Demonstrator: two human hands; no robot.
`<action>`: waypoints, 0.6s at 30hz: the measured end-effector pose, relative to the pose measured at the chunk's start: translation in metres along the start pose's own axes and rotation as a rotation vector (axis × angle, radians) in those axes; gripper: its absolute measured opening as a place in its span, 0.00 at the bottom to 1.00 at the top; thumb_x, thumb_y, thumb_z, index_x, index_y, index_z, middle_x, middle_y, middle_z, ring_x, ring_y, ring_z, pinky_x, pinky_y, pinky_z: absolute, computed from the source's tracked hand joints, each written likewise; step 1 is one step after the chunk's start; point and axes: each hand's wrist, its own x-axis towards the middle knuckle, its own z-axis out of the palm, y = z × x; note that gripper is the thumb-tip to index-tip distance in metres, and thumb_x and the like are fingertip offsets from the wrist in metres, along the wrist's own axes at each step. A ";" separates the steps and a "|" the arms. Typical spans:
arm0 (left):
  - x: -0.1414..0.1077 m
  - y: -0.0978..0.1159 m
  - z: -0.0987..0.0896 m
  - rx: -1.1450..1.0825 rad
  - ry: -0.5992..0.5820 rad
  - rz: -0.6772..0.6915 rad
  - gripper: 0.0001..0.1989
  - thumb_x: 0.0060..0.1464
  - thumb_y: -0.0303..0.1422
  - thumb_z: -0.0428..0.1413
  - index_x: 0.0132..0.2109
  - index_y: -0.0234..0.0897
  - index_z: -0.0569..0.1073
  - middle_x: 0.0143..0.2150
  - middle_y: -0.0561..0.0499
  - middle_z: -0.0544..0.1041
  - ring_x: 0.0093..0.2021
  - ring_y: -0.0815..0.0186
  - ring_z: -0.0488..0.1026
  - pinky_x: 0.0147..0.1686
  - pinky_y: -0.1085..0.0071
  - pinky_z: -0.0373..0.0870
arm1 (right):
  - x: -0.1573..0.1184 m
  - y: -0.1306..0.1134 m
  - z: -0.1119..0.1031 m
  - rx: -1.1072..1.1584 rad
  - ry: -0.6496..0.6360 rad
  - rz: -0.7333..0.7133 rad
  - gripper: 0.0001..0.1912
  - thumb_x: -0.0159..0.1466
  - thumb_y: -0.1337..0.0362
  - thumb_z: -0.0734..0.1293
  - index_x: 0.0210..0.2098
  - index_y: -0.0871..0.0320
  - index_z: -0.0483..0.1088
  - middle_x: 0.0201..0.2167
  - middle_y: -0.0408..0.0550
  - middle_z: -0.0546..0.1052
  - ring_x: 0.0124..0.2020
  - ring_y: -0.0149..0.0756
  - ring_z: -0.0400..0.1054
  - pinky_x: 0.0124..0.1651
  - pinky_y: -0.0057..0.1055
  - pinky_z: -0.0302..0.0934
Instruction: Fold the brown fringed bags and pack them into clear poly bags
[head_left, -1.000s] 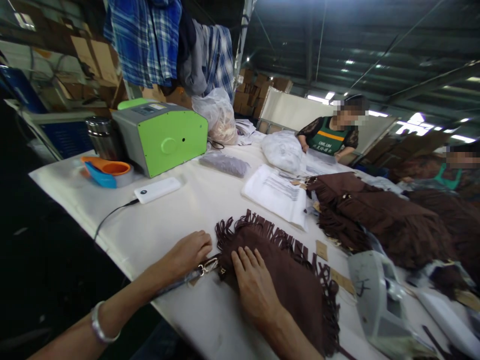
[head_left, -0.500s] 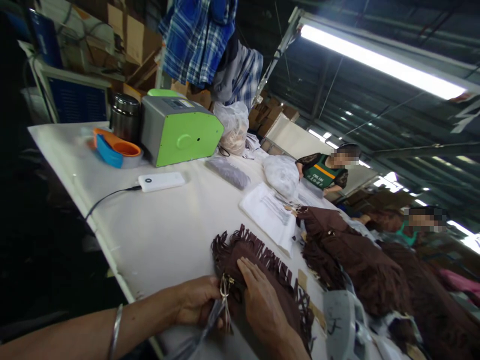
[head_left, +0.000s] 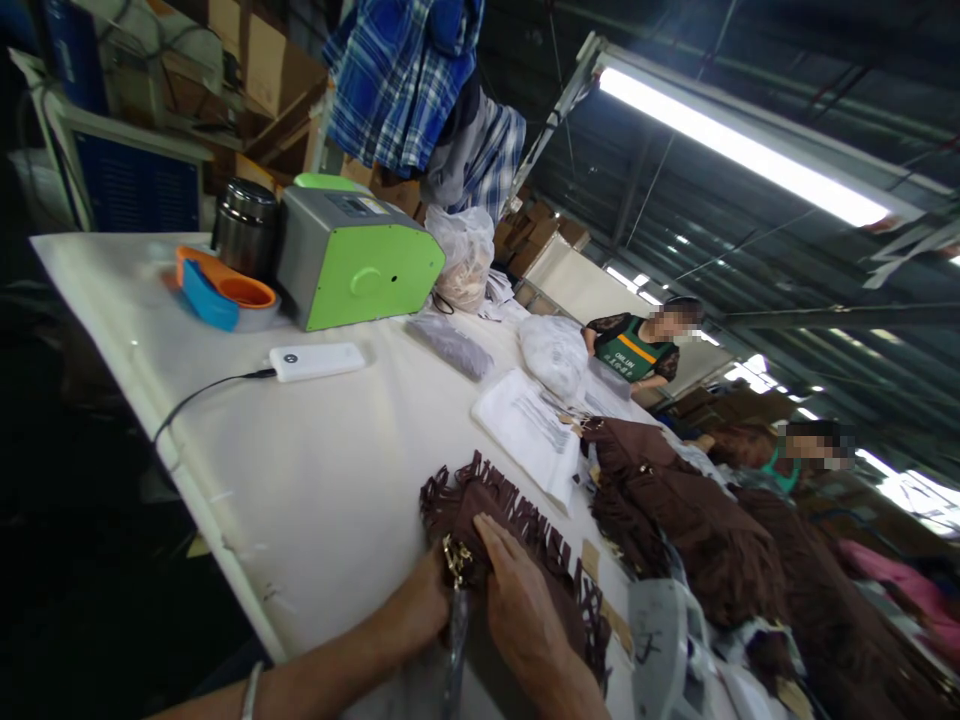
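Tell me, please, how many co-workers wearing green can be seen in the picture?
2. One co-worker is at the table, right of the puffy plastic bag; another co-worker is farther right, beyond the brown pile. More may be hidden.

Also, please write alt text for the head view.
A person's right hand rests on a brown fringed item on a white table, left hand beside its metal clasp. Beyond are a green-grey machine and an aproned co-worker.
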 end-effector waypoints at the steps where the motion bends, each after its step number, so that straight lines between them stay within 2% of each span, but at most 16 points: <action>1: -0.004 -0.004 0.004 -0.029 0.045 -0.039 0.27 0.39 0.31 0.65 0.50 0.39 0.71 0.39 0.48 0.78 0.40 0.57 0.74 0.47 0.62 0.71 | 0.000 0.000 0.001 0.010 0.009 0.006 0.38 0.51 0.81 0.53 0.62 0.65 0.63 0.60 0.55 0.69 0.61 0.39 0.62 0.63 0.43 0.59; 2: -0.009 -0.008 0.008 -0.061 0.090 -0.096 0.27 0.42 0.34 0.65 0.51 0.38 0.69 0.36 0.49 0.77 0.34 0.60 0.74 0.40 0.64 0.74 | -0.001 0.001 0.002 0.020 0.020 0.016 0.38 0.51 0.81 0.53 0.61 0.64 0.63 0.59 0.54 0.69 0.61 0.39 0.62 0.63 0.42 0.59; 4: -0.015 -0.015 0.015 -0.115 0.165 -0.222 0.26 0.45 0.39 0.63 0.50 0.38 0.66 0.29 0.53 0.74 0.24 0.65 0.71 0.26 0.69 0.71 | -0.002 0.002 0.002 0.041 0.036 0.032 0.39 0.50 0.81 0.53 0.61 0.62 0.64 0.59 0.53 0.70 0.61 0.38 0.63 0.63 0.42 0.59; 6: -0.020 -0.019 0.017 -0.126 0.198 -0.222 0.28 0.43 0.40 0.64 0.49 0.38 0.63 0.27 0.56 0.72 0.20 0.68 0.68 0.20 0.72 0.66 | -0.004 0.003 0.001 0.057 0.041 0.037 0.40 0.50 0.81 0.53 0.62 0.60 0.63 0.59 0.51 0.70 0.61 0.37 0.63 0.64 0.41 0.59; 10: -0.025 -0.018 0.013 -0.126 0.232 -0.015 0.36 0.37 0.32 0.66 0.53 0.39 0.59 0.36 0.52 0.75 0.27 0.68 0.71 0.24 0.74 0.67 | -0.007 0.004 -0.003 0.060 0.048 0.025 0.38 0.53 0.81 0.53 0.62 0.60 0.63 0.59 0.51 0.70 0.61 0.37 0.63 0.63 0.41 0.59; 13: -0.030 -0.018 0.007 -0.051 0.223 0.081 0.39 0.39 0.26 0.62 0.59 0.40 0.56 0.38 0.53 0.75 0.32 0.67 0.73 0.29 0.74 0.68 | -0.007 0.003 -0.006 0.047 0.050 0.010 0.38 0.53 0.81 0.53 0.62 0.60 0.62 0.59 0.51 0.69 0.61 0.37 0.63 0.63 0.41 0.59; 16: -0.035 -0.023 0.001 0.168 0.195 0.140 0.30 0.44 0.25 0.59 0.55 0.39 0.62 0.37 0.53 0.75 0.33 0.67 0.72 0.33 0.73 0.69 | -0.008 0.003 -0.007 0.044 0.045 0.009 0.38 0.53 0.80 0.53 0.62 0.61 0.62 0.59 0.51 0.69 0.61 0.37 0.63 0.63 0.41 0.60; 18: -0.036 -0.028 -0.003 0.308 0.183 0.215 0.23 0.47 0.24 0.56 0.52 0.38 0.66 0.40 0.50 0.76 0.37 0.65 0.73 0.39 0.70 0.70 | -0.008 0.003 -0.008 0.049 0.051 0.012 0.37 0.53 0.80 0.54 0.62 0.60 0.62 0.59 0.51 0.70 0.61 0.37 0.63 0.63 0.40 0.60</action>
